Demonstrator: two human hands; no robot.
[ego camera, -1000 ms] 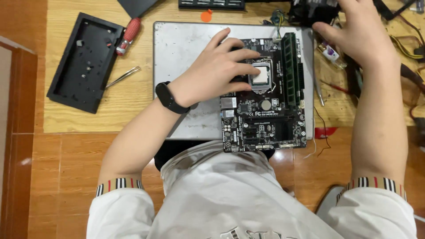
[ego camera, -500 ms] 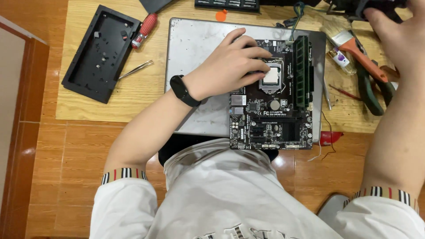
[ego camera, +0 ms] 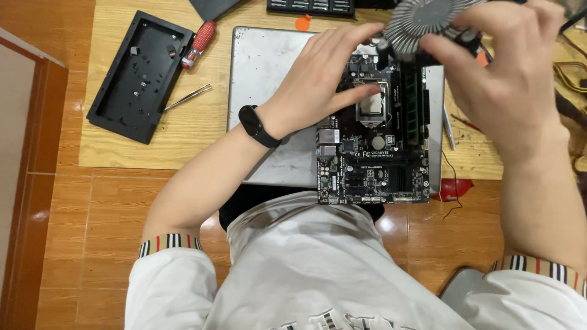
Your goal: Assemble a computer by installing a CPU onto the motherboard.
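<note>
Now the right hand (ego camera: 507, 79) fingers grip a cooler fan (ego camera: 428, 24) above the motherboard (ego camera: 373, 146); left hand (ego camera: 324, 85) fingers spread open.

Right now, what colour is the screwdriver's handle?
Red with a black band, on the screwdriver; head view.

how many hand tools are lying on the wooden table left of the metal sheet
2. A red-handled screwdriver lies by the top right corner of the black tray; metal tweezers lie just below it, beside the tray's right edge. Others may be hidden under the hands on the right.
</note>
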